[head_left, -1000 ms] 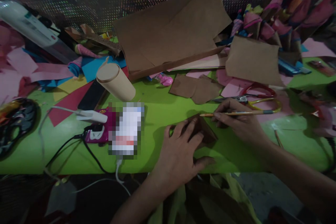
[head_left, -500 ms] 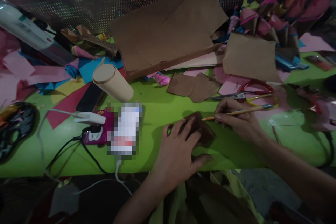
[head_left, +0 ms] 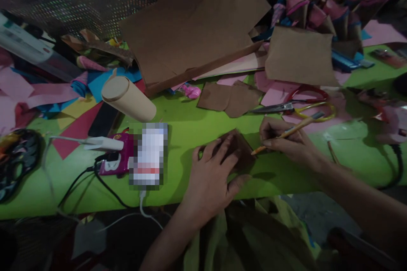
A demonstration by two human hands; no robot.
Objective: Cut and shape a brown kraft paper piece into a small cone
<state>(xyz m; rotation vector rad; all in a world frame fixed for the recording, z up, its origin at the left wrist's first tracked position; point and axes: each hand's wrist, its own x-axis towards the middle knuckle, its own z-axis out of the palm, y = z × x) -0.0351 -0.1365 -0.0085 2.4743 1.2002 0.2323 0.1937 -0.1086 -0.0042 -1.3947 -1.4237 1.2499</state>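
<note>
My left hand (head_left: 211, 173) lies with spread fingers on a small dark brown piece of paper (head_left: 244, 146), pressing it against the green table (head_left: 181, 148). Much of that piece is hidden under the fingers. Between the thumb and fingers of my right hand (head_left: 282, 137) is a yellow pencil (head_left: 295, 128), its tip at the right edge of the brown piece. Just beyond the right hand lie scissors (head_left: 286, 106) with one red and one yellow handle loop. Behind the left hand are brown paper cut-outs (head_left: 213, 96).
Large brown paper (head_left: 197, 29) leans at the back. A beige roll (head_left: 132, 99), a phone (head_left: 151, 152) with a white cable and a purple power strip (head_left: 119, 159) stand or lie at left. Pink paper cones (head_left: 318, 17) fill the back right. The table's front edge is close.
The pencil tip has moved down along the right edge of the brown piece, and the pencil is tilted more steeply. My left hand still holds the piece down. The whole view has shifted slightly.
</note>
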